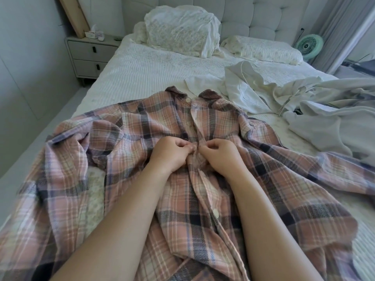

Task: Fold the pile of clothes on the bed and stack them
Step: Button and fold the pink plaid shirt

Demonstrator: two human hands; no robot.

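A pink, cream and dark plaid shirt (pixel 203 179) lies spread front-up across the near half of the bed (pixel 142 69), collar toward the far end, sleeves thrown out to left and right. Both hands meet at its button placket, about midway down the front. The left hand (pixel 172 153) has its grip closed, fingers curled and pinching the left edge of the placket; the right hand (pixel 220 154) is likewise closed, thumb and fingers nipping the right edge, the two sets of fingertips almost touching. A white button (pixel 216 210) shows on the placket nearer the person, another at the collar.

To the far right of the shirt lies a loose heap of white and pale grey clothes (pixel 294 102), unfolded. The bed has a ribbed white cover; at its far end sit a rumpled white pillow (pixel 180 29) and a flatter pillow to the right, against a tufted grey headboard (pixel 263 15). A grey two-drawer nightstand (pixel 89 55) stands at the far left, a small green fan (pixel 309 46) at the far right.
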